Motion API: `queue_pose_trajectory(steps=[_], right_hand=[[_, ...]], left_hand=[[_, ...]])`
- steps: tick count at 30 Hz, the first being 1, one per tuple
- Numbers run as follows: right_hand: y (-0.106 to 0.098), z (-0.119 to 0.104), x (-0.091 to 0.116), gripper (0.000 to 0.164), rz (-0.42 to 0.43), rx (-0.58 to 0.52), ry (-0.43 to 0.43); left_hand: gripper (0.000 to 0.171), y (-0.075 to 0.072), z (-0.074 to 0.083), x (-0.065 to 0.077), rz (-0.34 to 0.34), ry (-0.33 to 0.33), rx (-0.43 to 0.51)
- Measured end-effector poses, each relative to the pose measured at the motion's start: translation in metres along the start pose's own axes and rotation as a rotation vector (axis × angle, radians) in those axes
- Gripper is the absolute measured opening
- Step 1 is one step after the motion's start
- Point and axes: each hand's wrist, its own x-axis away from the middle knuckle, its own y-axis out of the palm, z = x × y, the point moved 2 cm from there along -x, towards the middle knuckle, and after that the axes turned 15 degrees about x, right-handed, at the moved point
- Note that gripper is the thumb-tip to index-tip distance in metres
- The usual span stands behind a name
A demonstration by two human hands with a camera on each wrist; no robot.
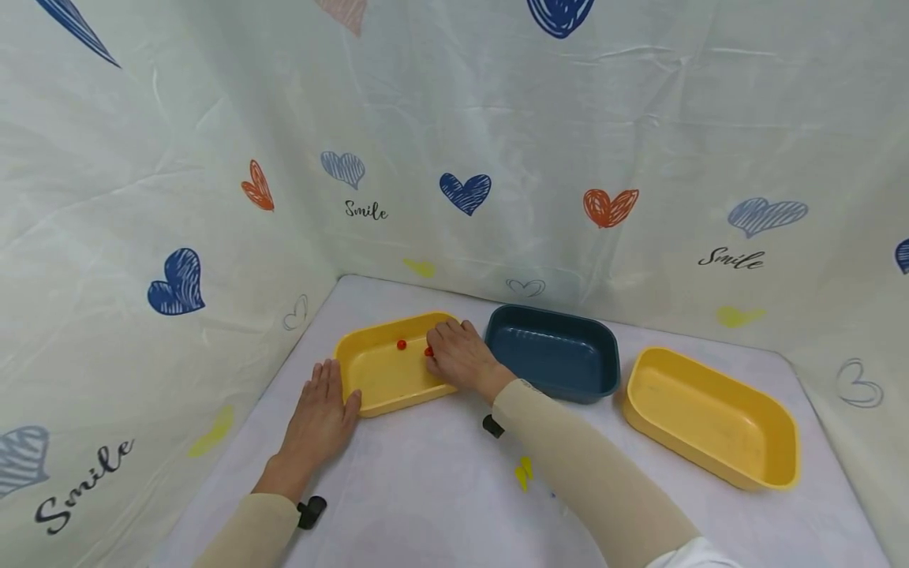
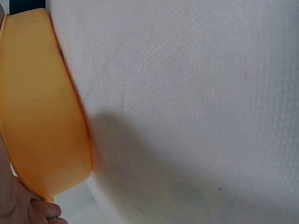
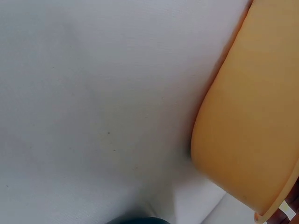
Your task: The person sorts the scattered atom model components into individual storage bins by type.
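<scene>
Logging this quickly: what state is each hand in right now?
Left hand: open, straight fingers at the left yellow tray.
Right hand: curled at a red bead; whether it's pinched cannot be told.

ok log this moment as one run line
left hand: against left yellow tray; right hand: over its right end; red pieces: one in tray, one by right hand; dark blue tray: middle of three

Pale cloth (image 1: 533, 142) hangs as walls at back, L & R, w/ creases & printed hearts (image 1: 465, 193) in blue, orange & yellow, plus "Smile" lettering (image 1: 365, 210) in blk script. Table (image 1: 412, 489) below has a white top, prob. a woven cover, tho close views are blurry. Light's soft & fairly even.
</scene>
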Motion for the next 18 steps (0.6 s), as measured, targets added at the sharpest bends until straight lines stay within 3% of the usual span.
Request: queue_pose_trajectory(steps=[18], right_hand=[[0.0059, 0.0001, 0.0007, 0.022, -0.005, -0.014, 0.024]], left_hand=[[0.076, -0.0001, -0.0007, -0.0011, -0.021, 0.004, 0.017]])
